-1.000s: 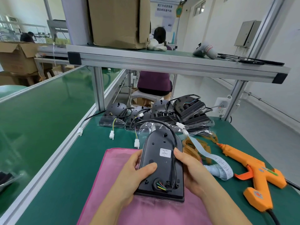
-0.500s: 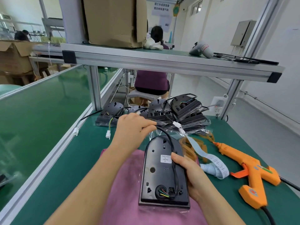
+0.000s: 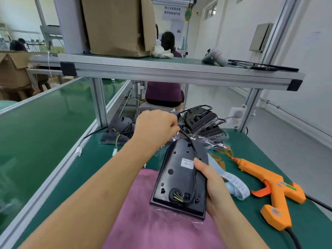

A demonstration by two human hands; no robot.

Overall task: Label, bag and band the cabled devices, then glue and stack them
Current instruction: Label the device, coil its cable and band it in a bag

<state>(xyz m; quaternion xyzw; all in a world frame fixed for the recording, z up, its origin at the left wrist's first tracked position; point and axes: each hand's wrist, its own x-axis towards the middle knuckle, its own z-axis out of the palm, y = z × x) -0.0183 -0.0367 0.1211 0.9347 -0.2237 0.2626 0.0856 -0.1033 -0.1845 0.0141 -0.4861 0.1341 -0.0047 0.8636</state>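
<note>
A black cabled device (image 3: 177, 178) with a white label lies back-up on a pink cloth (image 3: 143, 221), partly in a clear plastic bag. My right hand (image 3: 208, 180) grips its right edge, thumb on the cable beside the label. Beyond the device's top, my left hand (image 3: 155, 126) pinches its black cable (image 3: 190, 141). A pile of more black cabled devices (image 3: 201, 121) sits behind. A strip of white labels (image 3: 235, 184) lies to the right, next to an orange glue gun (image 3: 269, 184).
An aluminium shelf (image 3: 179, 74) spans above the bench, carrying a cardboard box (image 3: 116, 26) and a heat gun (image 3: 214, 57). A green conveyor belt (image 3: 36, 123) runs on the left. Brown rubber bands (image 3: 222, 155) lie near the glue gun's tip. A person sits beyond the bench.
My left hand left the device's left side, reached forward to the cable above its top and drew it a little further back. My right hand stayed on the device.
</note>
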